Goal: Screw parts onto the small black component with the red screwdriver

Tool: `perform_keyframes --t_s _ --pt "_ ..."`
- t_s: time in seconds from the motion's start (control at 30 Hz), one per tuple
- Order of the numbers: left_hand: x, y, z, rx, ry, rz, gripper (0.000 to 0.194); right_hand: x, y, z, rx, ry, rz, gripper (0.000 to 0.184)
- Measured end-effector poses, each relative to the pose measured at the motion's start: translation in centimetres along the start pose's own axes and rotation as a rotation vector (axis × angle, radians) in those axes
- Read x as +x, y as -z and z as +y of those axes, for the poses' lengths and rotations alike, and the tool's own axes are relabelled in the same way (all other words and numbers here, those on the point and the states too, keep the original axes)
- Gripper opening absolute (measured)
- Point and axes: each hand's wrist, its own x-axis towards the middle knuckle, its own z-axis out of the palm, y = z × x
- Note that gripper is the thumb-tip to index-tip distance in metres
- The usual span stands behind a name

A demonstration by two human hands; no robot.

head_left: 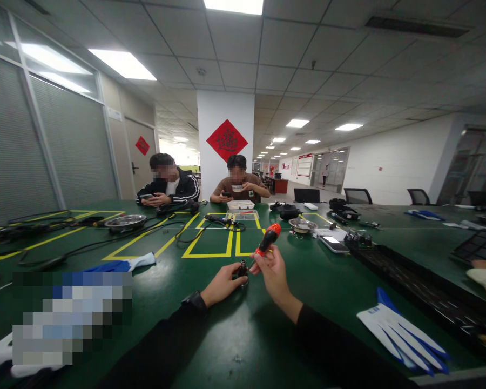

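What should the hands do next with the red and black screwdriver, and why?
I think the right hand might carefully guide the screwdriver tip to the spot it should work on. The tip is down beside the small dark part, which the left hand holds, and the handle leans away. I can't tell if they touch.

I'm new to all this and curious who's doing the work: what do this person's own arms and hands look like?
Both arms wear long black sleeves, the left sleeve and right sleeve looking plain. A dark watch or band circles the left wrist. The left grip and right grip are ordinary human hands, ungloved, with no cables.
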Motion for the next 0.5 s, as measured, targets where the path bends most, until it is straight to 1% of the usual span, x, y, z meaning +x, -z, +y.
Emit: perform_keyframes --t_s 0.23,0.33,0.5 --pt "-0.07 0.09 -0.04 -0.001 -0.008 0.002 0.022 -0.05 -0.02 -0.15 0.043 0.002 0.012 0.029" --pt "-0.08 0.09 0.11 -0.004 -0.005 0.002 0.023 -0.16 0.11 -0.34 0.059 0.000 -0.014 0.027" --pt "-0.08 0.09 0.24 -0.009 -0.004 0.003 0.022 -0.26 0.31 -0.25 0.056 0.012 -0.017 0.022"
